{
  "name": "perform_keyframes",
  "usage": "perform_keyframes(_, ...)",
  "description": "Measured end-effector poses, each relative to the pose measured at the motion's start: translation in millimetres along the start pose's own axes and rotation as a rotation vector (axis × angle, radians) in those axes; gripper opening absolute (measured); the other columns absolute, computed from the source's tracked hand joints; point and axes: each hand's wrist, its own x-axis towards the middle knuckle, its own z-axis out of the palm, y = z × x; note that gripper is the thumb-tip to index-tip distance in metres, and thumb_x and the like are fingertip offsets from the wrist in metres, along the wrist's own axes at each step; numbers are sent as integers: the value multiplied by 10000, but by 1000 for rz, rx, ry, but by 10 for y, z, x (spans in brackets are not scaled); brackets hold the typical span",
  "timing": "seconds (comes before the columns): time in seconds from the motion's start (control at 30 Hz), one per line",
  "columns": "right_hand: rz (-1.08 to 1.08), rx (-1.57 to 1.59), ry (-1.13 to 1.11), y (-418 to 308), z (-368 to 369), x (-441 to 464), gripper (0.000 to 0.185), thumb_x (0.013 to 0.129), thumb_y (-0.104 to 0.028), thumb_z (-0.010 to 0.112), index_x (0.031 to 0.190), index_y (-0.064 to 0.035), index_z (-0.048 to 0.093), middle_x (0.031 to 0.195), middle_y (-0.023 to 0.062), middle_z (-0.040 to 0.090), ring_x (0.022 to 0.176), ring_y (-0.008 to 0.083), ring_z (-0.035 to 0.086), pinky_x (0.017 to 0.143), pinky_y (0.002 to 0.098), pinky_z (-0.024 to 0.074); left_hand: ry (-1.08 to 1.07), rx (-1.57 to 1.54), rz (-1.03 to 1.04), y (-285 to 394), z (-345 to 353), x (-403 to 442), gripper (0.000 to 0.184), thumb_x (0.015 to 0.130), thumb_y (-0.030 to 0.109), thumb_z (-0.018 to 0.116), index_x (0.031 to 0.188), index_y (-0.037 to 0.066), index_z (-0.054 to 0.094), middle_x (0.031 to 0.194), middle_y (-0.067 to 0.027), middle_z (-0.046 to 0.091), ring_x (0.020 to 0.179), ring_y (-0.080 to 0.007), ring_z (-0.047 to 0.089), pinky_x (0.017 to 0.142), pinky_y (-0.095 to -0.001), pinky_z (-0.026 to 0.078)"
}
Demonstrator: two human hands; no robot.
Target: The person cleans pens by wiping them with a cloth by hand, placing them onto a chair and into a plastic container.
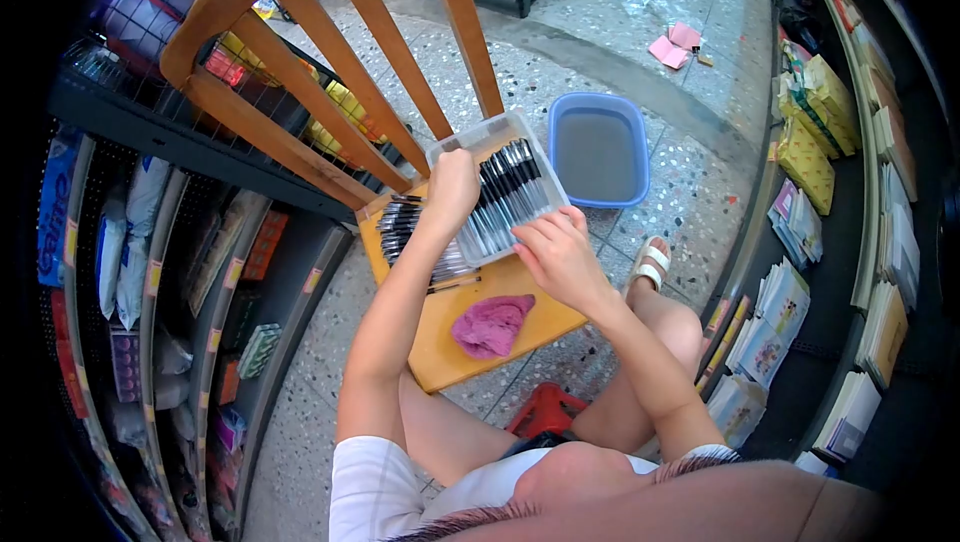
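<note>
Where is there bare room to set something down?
Bare on the seat: left of the pink cloth, up to the left forearm, and right of the cloth, to the seat's edge. Crowded: the back, with loose pens, the clear box, left hand and right hand. The floor between blue basin and pink papers also looks free.

Chair slats (387,37) stand beyond pen box (503,128); room above cloth (492,326).

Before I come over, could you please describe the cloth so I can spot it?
Find the wooden chair with the slatted back. On its seat, past the clear box of pens, the cloth lies near the edge away from that back. Its crumpled, purplish-pink fabric sets it apart from the clear box and dark-ended pens.
</note>
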Motion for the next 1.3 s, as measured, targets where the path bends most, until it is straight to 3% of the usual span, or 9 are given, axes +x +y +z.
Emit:
perform_keyframes(0.13, -13, 1, 10, 1, 8, -14, 140, 762, -129, 611, 880, -57, 593, 812, 49, 584, 841, 217, 537, 886, 389, 331, 31, -36, 2, 15, -26, -28, 165, 765, 31, 535, 696, -95, 615, 693, -317, 566, 706, -448, 594, 660, -482, 489)
perform_keyframes(0.23, -23, -7, 15, 14, 27, -34, 137, 761, -130, 612, 875, -59, 593, 811, 50, 587, 847, 215, 539, 883, 393, 334, 69, -18, 41, -6, -45, -15, 156, 765, 45, 553, 735, -92, 622, 724, -300, 583, 722, -429, 601, 670, -459, 495)
perform_keyframes(0.33, -13, -5, 39, -15, 41, -53, 150, 755, -120, 616, 891, -59, 598, 832, 53, 589, 864, 218, 539, 883, 387, 335, 221, -226, 65, 148, -317, -198, 167, 771, 68, 578, 816, -84, 631, 767, -268, 608, 736, -383, 625, 681, -409, 507)
perform_keyframes(0.37, -26, 27, 67, -47, 29, -42, 158, 753, -116, 617, 899, -57, 600, 841, 55, 590, 873, 222, 538, 876, 385, 343, 185, -282, -19, 182, -444, -286, 215, 790, 94, 599, 939, -58, 630, 758, -187, 658, 727, -212, 676, 650, -299, 518)
perform_keyframes(0.47, -74, 118, 143, -188, 5, -15, 179, 748, -99, 620, 919, -48, 603, 868, 61, 592, 898, 237, 536, 853, 382, 369, 304, -521, -160, 194, -720, -656, 185, 859, 75, 552, 961, -62, 623, 794, -115, 668, 694, -142, 660, 612, -237, 515)
perform_keyframes(0.57, -167, 155, 190, -373, 80, -42, 183, 738, -65, 614, 918, -31, 602, 884, 72, 596, 922, 251, 535, 805, 370, 425, 413, -785, -288, 54, -811, -1117, 224, 891, 110, 544, 1039, -49, 594, 839, -104, 648, 721, -139, 644, 622, -225, 512)
perform_keyframes(0.8, -409, 173, -159, -510, 591, -272, 213, 717, -49, 586, 927, -16, 605, 878, 76, 608, 837, 250, 554, 734, 336, 473, 392, -1040, -511, -714, -127, -1976, 275, 900, 90, 519, 1135, -52, 504, 888, -97, 615, 745, -152, 631, 622, -227, 515)
perform_keyframes(1.0, -184, 1, -249, -488, 1017, -372, 118, 703, -56, 535, 806, -30, 585, 832, 96, 590, 838, 271, 575, 699, 361, 500, 430, -863, -500, -877, -29, -2339, 257, 892, 71, 517, 1119, -48, 521, 834, -83, 619, 708, -117, 613, 590, -212, 486)
perform_keyframes(1.3, -113, -208, -336, -486, 1163, -330, 74, 716, -65, 538, 742, -36, 600, 785, 107, 592, 751, 281, 613, 616, 393, 510, 339, -792, -558, -901, -51, -2592, 225, 877, 101, 543, 1046, -44, 582, 837, -99, 640, 696, -127, 626, 601, -228, 505)
